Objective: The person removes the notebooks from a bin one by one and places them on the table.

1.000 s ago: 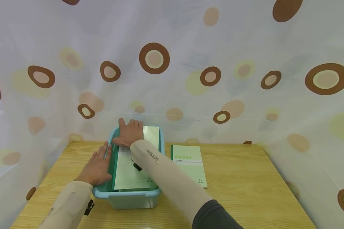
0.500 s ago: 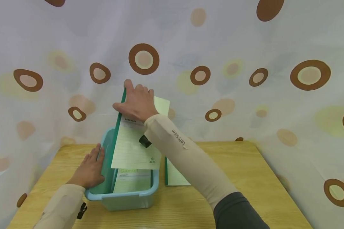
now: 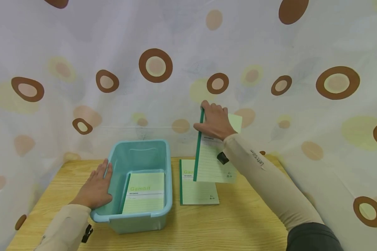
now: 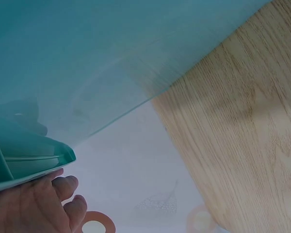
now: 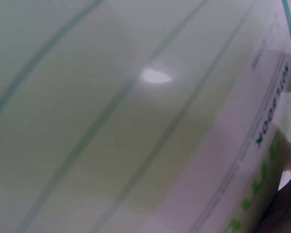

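My right hand [image 3: 216, 120] grips a pale green notebook [image 3: 212, 160] by its upper part, thumb at the dark green spine. The notebook hangs nearly upright, its lower edge overlapping a second notebook [image 3: 198, 195] that lies on the table. Its lined cover [image 5: 136, 121] fills the right wrist view. My left hand [image 3: 95, 188] rests along the left rim of a light blue plastic bin [image 3: 138, 223], fingers extended. In the left wrist view that hand [image 4: 34, 208] is beside the bin's rim. Inside the bin lies another matching notebook [image 3: 146, 195], labelled Gambit.
The wooden table [image 3: 251, 216] runs under everything, with its back edge close to a spotted curtain [image 3: 182, 83]. The bin stands on the left part of the table, left of the lying notebook.
My right hand has lifted a notebook out of the bin and carried it right, over the one on the table. The notebook beneath it in the bin now shows. My left hand stays at the rim.
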A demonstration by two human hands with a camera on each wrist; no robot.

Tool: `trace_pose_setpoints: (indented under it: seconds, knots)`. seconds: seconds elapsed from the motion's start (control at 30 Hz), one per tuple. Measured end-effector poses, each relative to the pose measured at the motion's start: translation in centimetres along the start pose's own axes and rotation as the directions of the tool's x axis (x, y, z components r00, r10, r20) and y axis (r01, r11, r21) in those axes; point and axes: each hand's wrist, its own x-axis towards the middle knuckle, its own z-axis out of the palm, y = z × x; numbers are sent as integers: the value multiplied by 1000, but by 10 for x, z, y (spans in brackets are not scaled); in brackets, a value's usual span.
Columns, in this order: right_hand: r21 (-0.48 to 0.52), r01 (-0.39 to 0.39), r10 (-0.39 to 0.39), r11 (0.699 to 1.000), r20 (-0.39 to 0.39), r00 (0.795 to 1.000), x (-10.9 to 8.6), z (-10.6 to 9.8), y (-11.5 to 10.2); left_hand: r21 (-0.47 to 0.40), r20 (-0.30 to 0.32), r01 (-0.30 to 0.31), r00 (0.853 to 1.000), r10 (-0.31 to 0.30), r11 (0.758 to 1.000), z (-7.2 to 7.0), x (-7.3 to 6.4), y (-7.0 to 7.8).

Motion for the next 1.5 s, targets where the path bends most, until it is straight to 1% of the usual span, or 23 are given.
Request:
trace_pose_setpoints:
  seconds: [0.1,0.27,0.4,0.47,0.6,0.7,0.8,0.93,1.07,1.17,1.3,1.5]
  knots:
    - [-8,-19,19,1000,26,999,-7,14,32,-5,4,6,1000,-6,1000,0,-1,-1]
    - [-13,-32,33,999,75,997,-18,42,75,-16,11,15,1000,-15,1000,1,-2,-2]
    - [-10,-25,26,1000,104,994,-25,64,101,-20,6,18,1000,-18,1000,1,-2,-2]
    - [-6,-13,14,1000,110,994,-29,73,112,-28,12,23,1000,-22,999,1,-2,-2]
    - [-15,9,-7,1000,125,992,-35,93,131,-18,-3,8,1000,-9,1000,1,-2,-3]
    - [-34,5,0,999,168,986,-38,107,140,-18,-7,4,1000,-4,1000,-1,-1,-4]
    - [-43,-8,17,999,216,976,-43,117,144,-35,11,17,1000,-16,999,-1,-1,-3]
    - [-52,1,12,999,246,969,-46,130,150,-36,25,32,999,-31,999,-1,-1,-3]
    - [-87,-13,36,996,272,962,-47,145,158,-35,27,41,999,-40,999,-1,-1,-3]
    - [-93,-31,56,995,286,957,-48,155,161,-39,27,48,999,-47,998,-1,0,-3]
    - [-78,-35,56,996,284,957,-50,166,167,-40,17,47,999,-46,998,-1,0,-3]
    - [-72,-95,112,993,286,952,-52,179,180,-40,29,62,998,-60,997,-1,1,-1]
